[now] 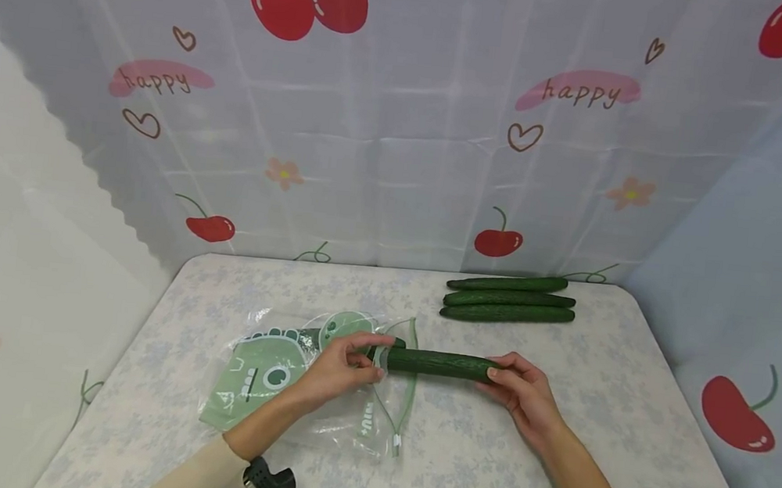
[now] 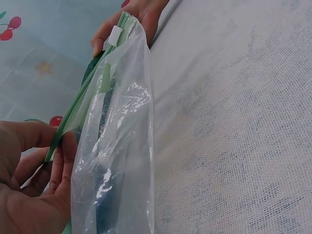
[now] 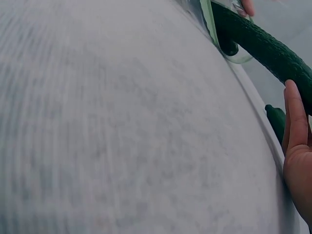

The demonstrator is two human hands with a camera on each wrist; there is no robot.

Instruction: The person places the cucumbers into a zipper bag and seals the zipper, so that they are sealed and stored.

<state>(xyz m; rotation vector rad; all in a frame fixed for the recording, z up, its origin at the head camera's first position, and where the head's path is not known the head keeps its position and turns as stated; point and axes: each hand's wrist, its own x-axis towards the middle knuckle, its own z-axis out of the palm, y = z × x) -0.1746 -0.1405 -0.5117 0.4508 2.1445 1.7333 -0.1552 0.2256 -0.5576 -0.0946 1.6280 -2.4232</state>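
Note:
My right hand (image 1: 522,386) grips the right end of a long dark green cucumber (image 1: 443,364), held level over the table. Its left end lies in the mouth of a clear plastic zip bag (image 1: 253,384) printed with green cartoon figures. With thumb and fingers, my left hand (image 1: 336,368) pinches the bag's green zip edge (image 2: 78,100), which stands apart at the mouth. Inside the bag lies another cucumber; its rounded end (image 3: 228,46) shows below the held one in the right wrist view. A white slider (image 2: 115,36) sits at one end of the zip.
Three more cucumbers (image 1: 509,299) lie side by side at the table's back right. A pale floral cloth covers the table (image 1: 496,474). Behind it hangs a curtain (image 1: 401,143) with cherry prints, and curtains also hang at both sides.

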